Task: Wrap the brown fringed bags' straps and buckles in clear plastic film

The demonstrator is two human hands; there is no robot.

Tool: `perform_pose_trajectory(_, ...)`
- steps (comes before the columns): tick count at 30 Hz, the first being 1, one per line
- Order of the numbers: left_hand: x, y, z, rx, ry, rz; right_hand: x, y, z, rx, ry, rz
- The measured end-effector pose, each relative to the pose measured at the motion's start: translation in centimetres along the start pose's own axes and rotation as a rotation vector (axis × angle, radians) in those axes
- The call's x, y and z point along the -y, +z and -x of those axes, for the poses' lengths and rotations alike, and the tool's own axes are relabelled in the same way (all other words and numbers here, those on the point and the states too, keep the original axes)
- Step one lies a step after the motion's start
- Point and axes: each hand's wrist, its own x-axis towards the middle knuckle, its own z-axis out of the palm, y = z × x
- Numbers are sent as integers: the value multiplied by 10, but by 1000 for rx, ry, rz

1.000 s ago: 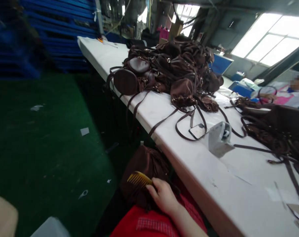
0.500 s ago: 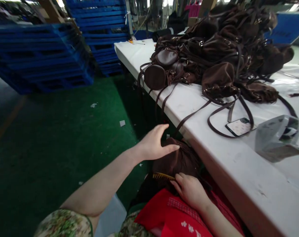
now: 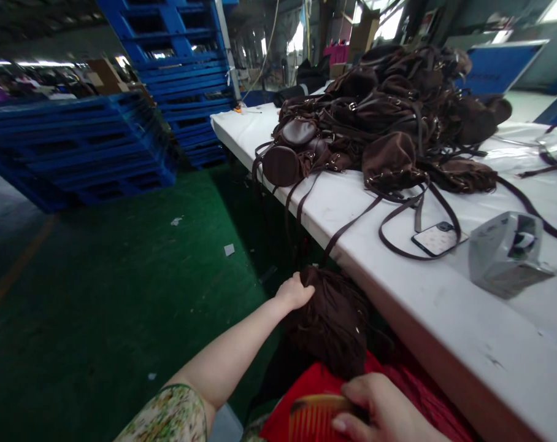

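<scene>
My left hand (image 3: 297,292) is closed on the far edge of a dark brown fabric bag (image 3: 329,325), which rests at my lap beside the table's side. Gathered folds show on the bag, and a dark strap runs from near it up onto the table. Nearer to me, my right hand (image 3: 380,408) grips an amber-coloured comb (image 3: 318,417) by one end, teeth pointing down, above my red apron (image 3: 301,387). The comb is apart from the bag.
A heap of brown bags (image 3: 389,104) with dangling straps covers the far part of the white table (image 3: 398,288). A phone (image 3: 437,238) and a grey plastic container (image 3: 503,255) lie nearer. Blue pallets (image 3: 85,147) stand left on the green floor (image 3: 168,276), with paper scraps.
My left hand, open above the bag before, has come down and closed on its edge. My right hand has drawn back toward me with the comb, off the bag. The view has tilted up slightly.
</scene>
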Motion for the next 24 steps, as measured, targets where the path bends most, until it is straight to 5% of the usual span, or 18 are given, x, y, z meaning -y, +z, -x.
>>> perform_pose_trajectory(4, 12, 8, 0, 51, 31, 104, -6, -24, -16, -282, 16, 185)
perform_pose_trajectory(7, 18, 13, 1, 148, 21, 396, -16, -31, -48, -458, 41, 436)
perform_pose_trajectory(13, 28, 13, 2, 298, 1, 743, -17, -1, -74, -228, -84, 611)
perform_pose_trajectory(20, 31, 18, 1, 88, -18, 532, -9, 6, -45, 51, -147, 470)
perform_pose_trajectory(24, 13, 1, 22, -112, 77, 266, -12, -7, -33, 141, -62, 197)
